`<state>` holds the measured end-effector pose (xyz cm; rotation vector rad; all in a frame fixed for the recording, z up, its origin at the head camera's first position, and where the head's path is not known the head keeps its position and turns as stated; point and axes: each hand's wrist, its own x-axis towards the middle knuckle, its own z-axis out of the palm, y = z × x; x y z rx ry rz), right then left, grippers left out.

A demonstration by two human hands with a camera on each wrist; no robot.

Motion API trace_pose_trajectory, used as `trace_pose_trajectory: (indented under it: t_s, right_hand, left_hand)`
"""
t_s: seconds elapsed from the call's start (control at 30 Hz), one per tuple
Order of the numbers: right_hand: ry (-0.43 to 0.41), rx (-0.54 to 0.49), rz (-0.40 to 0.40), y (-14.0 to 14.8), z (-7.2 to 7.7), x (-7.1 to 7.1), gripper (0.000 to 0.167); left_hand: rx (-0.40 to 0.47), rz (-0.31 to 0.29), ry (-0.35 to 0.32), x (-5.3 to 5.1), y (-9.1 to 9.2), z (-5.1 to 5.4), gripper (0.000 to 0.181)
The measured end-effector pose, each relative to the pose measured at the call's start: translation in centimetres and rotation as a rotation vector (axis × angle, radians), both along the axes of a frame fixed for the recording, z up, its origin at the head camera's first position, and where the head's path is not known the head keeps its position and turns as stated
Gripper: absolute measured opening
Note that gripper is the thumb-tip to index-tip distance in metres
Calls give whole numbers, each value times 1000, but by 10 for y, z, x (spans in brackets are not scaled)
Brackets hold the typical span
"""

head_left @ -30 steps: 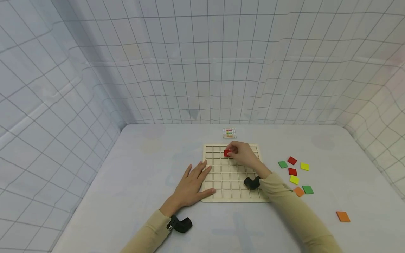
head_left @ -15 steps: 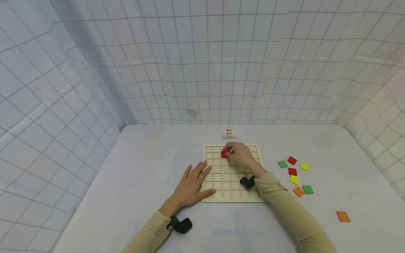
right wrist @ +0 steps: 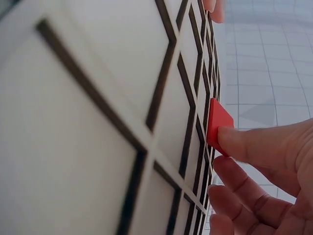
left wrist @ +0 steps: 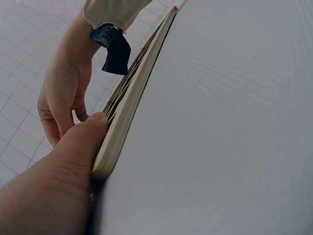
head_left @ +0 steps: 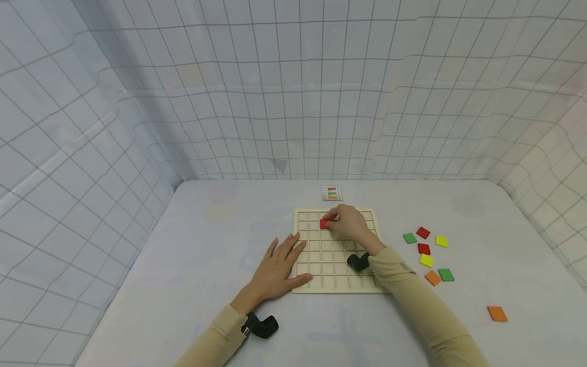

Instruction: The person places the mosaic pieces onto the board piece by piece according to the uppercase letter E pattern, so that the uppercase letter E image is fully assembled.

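Observation:
A pale wooden grid board [head_left: 327,265] lies flat on the table. My left hand [head_left: 275,272] rests across its left edge with fingers straight and spread; in the left wrist view its thumb [left wrist: 80,139] lies on the rim. Over the board's upper part, my right hand [head_left: 349,224] pinches a red square tile [head_left: 323,224] at a cell in the second row from the top. The right wrist view has the tile [right wrist: 221,120] tilted against the grid bars, the thumb on its face. The fingers behind it are partly hidden there.
Right of the board lie loose square tiles: red [head_left: 424,249], yellow [head_left: 426,260], green [head_left: 446,275] and orange [head_left: 433,278], several in all. One orange tile [head_left: 497,314] lies apart, nearer the front. A small card [head_left: 332,193] with a coloured grid pattern lies behind the board.
My right hand has moved slightly left with the red tile, mostly in the first half second, and the tile now sits over a cell. The left hand has stayed in place.

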<state>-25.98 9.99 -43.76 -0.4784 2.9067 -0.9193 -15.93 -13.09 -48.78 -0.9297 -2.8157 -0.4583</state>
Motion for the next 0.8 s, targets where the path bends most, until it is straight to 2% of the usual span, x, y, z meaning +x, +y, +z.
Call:
trace_pose_trajectory:
  t_s: [0.3,0.57,0.8]
  right_hand:
    - [-24,-1,-8,0,3,-1,10]
    - [5,44,-14,-1,3,-1,10]
    - [17,78,31,1,5,2,15]
  left_hand:
    - [0,-5,-8,-1,-1,-2,82]
    - [3,-9,5,-1,-1,-3,82]
    - [1,-5,5,-1,0,-3,82]
